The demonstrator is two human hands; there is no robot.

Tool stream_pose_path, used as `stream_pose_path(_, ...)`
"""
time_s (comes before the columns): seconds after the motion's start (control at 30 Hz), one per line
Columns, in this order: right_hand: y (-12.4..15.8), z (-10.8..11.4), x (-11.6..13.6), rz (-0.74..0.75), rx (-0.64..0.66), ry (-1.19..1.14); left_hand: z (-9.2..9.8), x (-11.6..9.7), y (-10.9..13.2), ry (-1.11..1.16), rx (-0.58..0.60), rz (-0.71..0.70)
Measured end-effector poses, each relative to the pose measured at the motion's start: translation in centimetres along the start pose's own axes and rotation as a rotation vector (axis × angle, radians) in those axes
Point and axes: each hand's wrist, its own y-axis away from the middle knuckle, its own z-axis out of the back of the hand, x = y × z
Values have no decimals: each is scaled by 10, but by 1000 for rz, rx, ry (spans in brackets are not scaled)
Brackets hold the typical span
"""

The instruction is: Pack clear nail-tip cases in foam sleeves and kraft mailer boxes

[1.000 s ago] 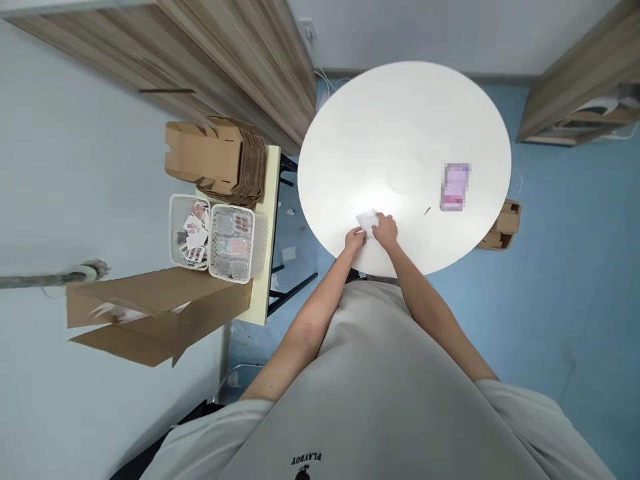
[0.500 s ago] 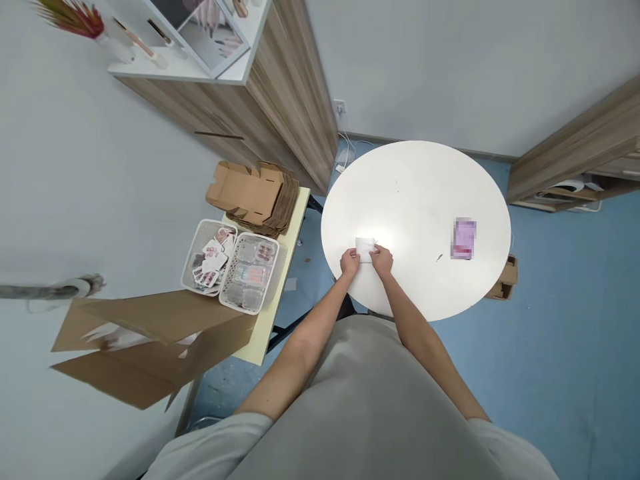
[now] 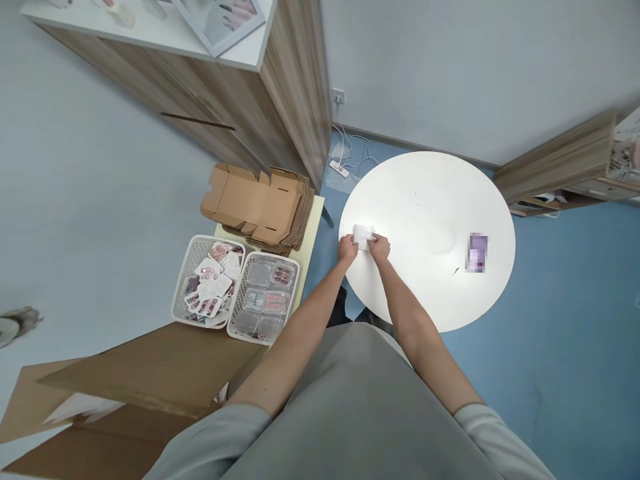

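A small white flat packet (image 3: 363, 235), its exact kind too small to tell, is held over the near left part of the round white table (image 3: 425, 293). My left hand (image 3: 347, 249) pinches its left edge. On the opposite side, the fingers of my right hand (image 3: 379, 247) are closed on its right edge. A blurred purple item (image 3: 477, 253) lies apart at the table's right side, with a small dark mark (image 3: 456, 271) near it.
To the left, a pale yellow table (image 3: 314, 230) bears stacked flat cardboard boxes (image 3: 255, 200), a white basket of printed cards (image 3: 209, 283) and a basket of clear plastic cases (image 3: 263, 297). An open carton (image 3: 145, 367) stands nearer. Behind are a wooden cabinet (image 3: 295, 87) and power strip (image 3: 339, 169).
My view has shifted leftward and nearer the left-hand table, so the baskets look larger. Both hands keep hold of the white packet, which has moved toward the round table's left edge.
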Motion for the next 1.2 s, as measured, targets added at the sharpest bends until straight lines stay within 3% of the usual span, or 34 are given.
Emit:
stream_pose_path(0.23, 15, -4, 3, -70, -84, 147, 0, -4, 12, -38, 57, 10)
stream_pose_path(0.33, 20, -4, 17, -42, -142, 197, 17, -16, 15, -20, 37, -14)
stream_pose_path(0.43, 33, 0, 33, 117, -191, 141, 65, -21, 16, 52, -114, -206)
stream_pose_path(0.53, 54, 5, 42, 273, -194, -20, 135, -12, 16, 50, -350, -383)
stream_pose_path(0.63, 78, 10, 49, 328, -172, -146, 196, 7, 15, -62, -465, -311)
stream_pose_path(0.7, 90, 12, 55, 339, -157, -199, 219, 19, 12, -149, -419, -243)
stream_pose_path(0.8, 102, 14, 64, 341, -142, -255, 229, 31, 6, -234, -330, -208)
stream_pose_path(0.97, 112, 21, 71, 315, -146, -300, 226, 41, 2, -277, -279, -184)
stream_pose_path(1.2, 124, 34, 58, 293, -151, -322, 225, 38, 2, -391, -322, -163)
